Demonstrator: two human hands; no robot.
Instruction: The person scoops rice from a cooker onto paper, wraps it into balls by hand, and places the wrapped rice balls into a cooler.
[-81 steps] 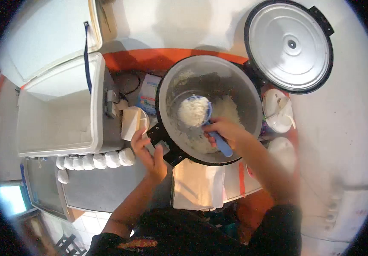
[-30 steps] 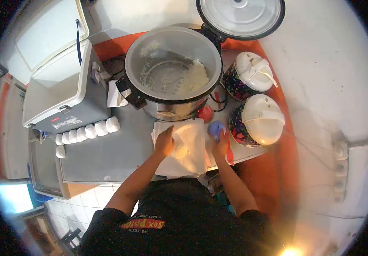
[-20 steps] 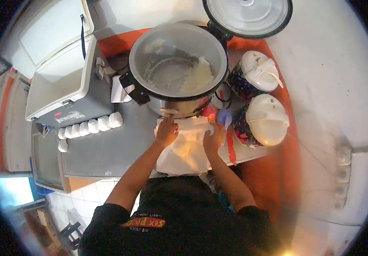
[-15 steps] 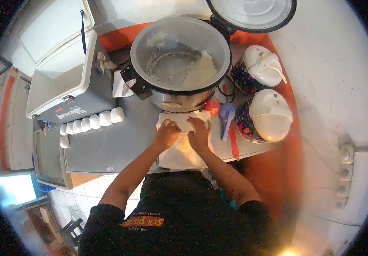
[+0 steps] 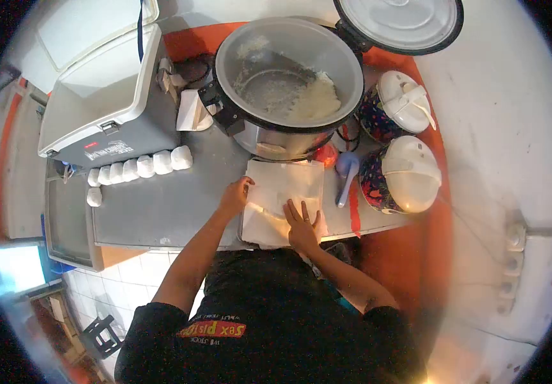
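A stack of white paper sheets lies at the counter's front edge, below the big open rice cooker. My left hand is at the paper's left edge, fingers curled together; whether they pinch a sheet is too small to tell. My right hand rests on the paper with its fingers spread, a ring on one finger. Some rice sits in the cooker's right side. Right of the paper lies a lilac rice paddle, with a red round object behind it.
Wrapped white bundles stand in a row before an open grey cooler box on the left. Two patterned containers with white lids stand at the right. The cooker's raised lid is at the back.
My hands have moved apart from the middle of the paper. My right hand has spread flat lower down, my left has gone to the left edge. The view has shifted slightly.
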